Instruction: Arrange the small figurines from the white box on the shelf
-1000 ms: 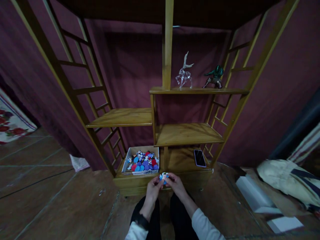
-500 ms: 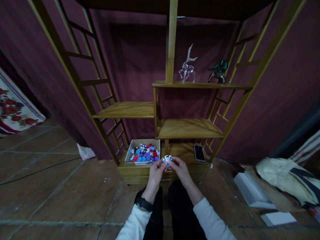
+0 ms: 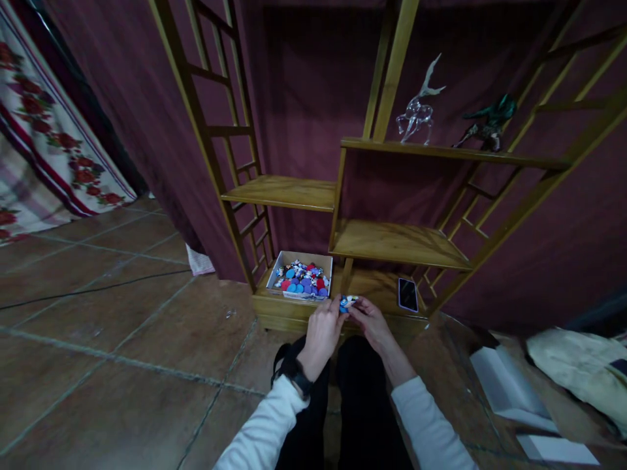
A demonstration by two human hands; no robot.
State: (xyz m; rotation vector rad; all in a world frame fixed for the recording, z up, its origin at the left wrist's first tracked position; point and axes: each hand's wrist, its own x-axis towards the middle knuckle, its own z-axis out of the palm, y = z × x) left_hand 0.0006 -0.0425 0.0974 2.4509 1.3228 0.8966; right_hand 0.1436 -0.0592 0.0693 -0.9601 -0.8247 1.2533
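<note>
My left hand (image 3: 323,333) and my right hand (image 3: 372,323) meet in front of the lowest board of a wooden shelf unit (image 3: 392,241). Together their fingertips pinch a small blue and white toy piece (image 3: 347,301). A dark watch sits on my left wrist. Just beyond my left hand, an open cardboard box (image 3: 294,258) full of small blue, red and purple pieces stands on the bottom board. My dark trousers show below the hands.
A phone (image 3: 407,294) lies on the bottom board, right of the hands. A clear glass deer (image 3: 416,111) and a green figurine (image 3: 490,117) stand on the upper shelf. White boxes (image 3: 504,388) and a pale bag (image 3: 578,365) lie on the tiled floor at right; a floral cloth (image 3: 44,130) hangs at left.
The view has swung left and tilted, so the shelf now sits further right. Both hands stay together on the small piece, raised slightly towards the bottom board.
</note>
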